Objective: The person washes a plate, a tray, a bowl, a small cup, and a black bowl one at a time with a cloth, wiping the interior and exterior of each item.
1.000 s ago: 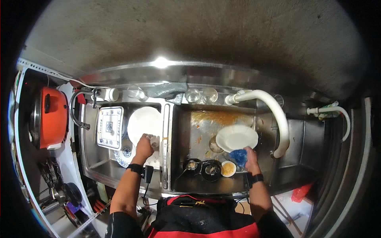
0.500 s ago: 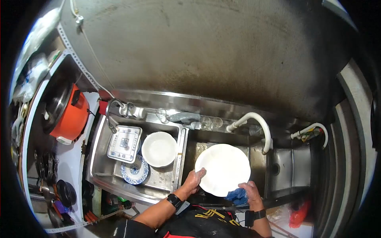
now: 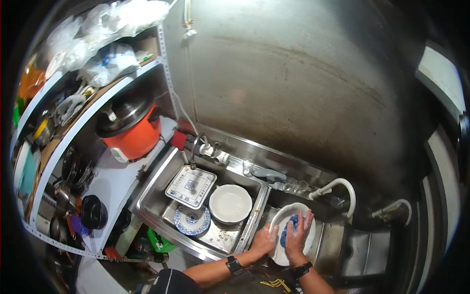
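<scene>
A large white bowl [image 3: 280, 256] is tilted over the middle sink basin, its inside facing up and right. My left hand [image 3: 265, 241] grips its left rim. Inside the bowl, my right hand [image 3: 296, 238] presses a blue cloth [image 3: 290, 229] against the surface, fingers pointing up. In the left basin sit a white round bowl [image 3: 230, 203], a square patterned plate [image 3: 191, 186] and a round blue-and-white plate [image 3: 186, 220].
A white curved faucet [image 3: 342, 182] rises behind the middle basin, with glasses [image 3: 296, 186] on the ledge beside it. Shelves at the left hold an orange cooker [image 3: 134, 142] and black bowls [image 3: 93, 212]. Another basin [image 3: 369, 252] lies at the right.
The view has swung left, showing more of the shelves. The large bowl has tilted, and my right hand has moved from its lower right edge into its inside with the cloth.
</scene>
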Action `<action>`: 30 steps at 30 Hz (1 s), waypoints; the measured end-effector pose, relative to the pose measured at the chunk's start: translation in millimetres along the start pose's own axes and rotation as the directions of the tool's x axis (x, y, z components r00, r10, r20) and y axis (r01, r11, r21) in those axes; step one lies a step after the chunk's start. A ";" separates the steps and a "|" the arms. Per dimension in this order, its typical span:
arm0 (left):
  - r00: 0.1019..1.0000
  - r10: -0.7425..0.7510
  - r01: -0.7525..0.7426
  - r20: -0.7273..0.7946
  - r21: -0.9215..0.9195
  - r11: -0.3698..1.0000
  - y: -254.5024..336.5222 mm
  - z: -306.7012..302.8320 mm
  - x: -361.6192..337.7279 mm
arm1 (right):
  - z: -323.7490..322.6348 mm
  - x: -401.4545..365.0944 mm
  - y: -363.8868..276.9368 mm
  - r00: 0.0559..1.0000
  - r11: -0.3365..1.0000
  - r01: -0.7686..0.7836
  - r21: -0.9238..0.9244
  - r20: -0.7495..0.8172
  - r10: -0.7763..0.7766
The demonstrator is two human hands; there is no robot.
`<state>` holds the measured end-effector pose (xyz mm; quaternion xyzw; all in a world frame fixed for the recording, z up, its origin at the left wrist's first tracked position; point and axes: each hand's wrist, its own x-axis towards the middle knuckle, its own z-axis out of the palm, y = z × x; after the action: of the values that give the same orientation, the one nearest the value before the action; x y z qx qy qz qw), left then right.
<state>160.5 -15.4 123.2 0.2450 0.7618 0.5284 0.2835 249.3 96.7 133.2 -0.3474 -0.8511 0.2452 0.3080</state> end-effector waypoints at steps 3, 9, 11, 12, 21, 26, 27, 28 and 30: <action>0.979 0.182 -0.188 -0.089 -0.058 0.981 -9.5 4.0 4.0 | 13.0 -5.0 -35.0 0.994 0.929 -0.020 0.369 0.107 -0.022; 0.962 0.145 -0.157 -0.230 -0.036 0.987 22.4 -28.8 16.3 | -9.5 -29.6 -17.3 0.933 0.959 0.278 0.064 0.219 -0.285; 0.958 0.164 -0.168 -0.235 0.003 0.986 18.8 -29.6 20.3 | -9.7 -15.1 15.2 0.969 0.980 0.197 -0.012 0.152 -0.193; 0.962 0.176 -0.184 -0.211 -0.022 0.983 11.2 -26.1 23.8 | -5.7 -5.5 27.7 0.979 0.983 0.184 -0.025 0.093 -0.181; 0.995 0.098 -0.103 -0.036 -0.204 0.974 24.6 -20.1 18.9 | 9.9 -2.0 -48.9 0.971 0.886 0.115 0.448 0.136 -0.195; 0.912 0.266 -0.327 -0.313 -0.163 0.931 5.0 -26.7 44.1 | -19.2 -10.4 9.7 0.892 0.923 0.384 -0.023 0.267 -0.365; 0.911 0.268 -0.329 -0.313 -0.163 0.930 9.1 -29.5 43.0 | -17.7 -1.5 28.6 0.936 0.948 0.319 0.006 0.155 -0.316; 0.930 0.254 -0.300 -0.266 -0.150 0.942 15.4 -32.6 37.4 | -17.8 12.3 31.4 0.961 0.961 0.272 -0.040 0.064 -0.269; 0.959 0.235 -0.243 -0.161 -0.030 0.970 14.5 -28.8 26.1 | -16.8 33.5 24.9 0.978 0.976 0.201 -0.084 -0.035 -0.204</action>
<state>122.9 -12.4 140.5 0.2860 0.7332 0.5950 0.1631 252.8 140.9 140.8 -0.2761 -0.8843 0.1707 0.3355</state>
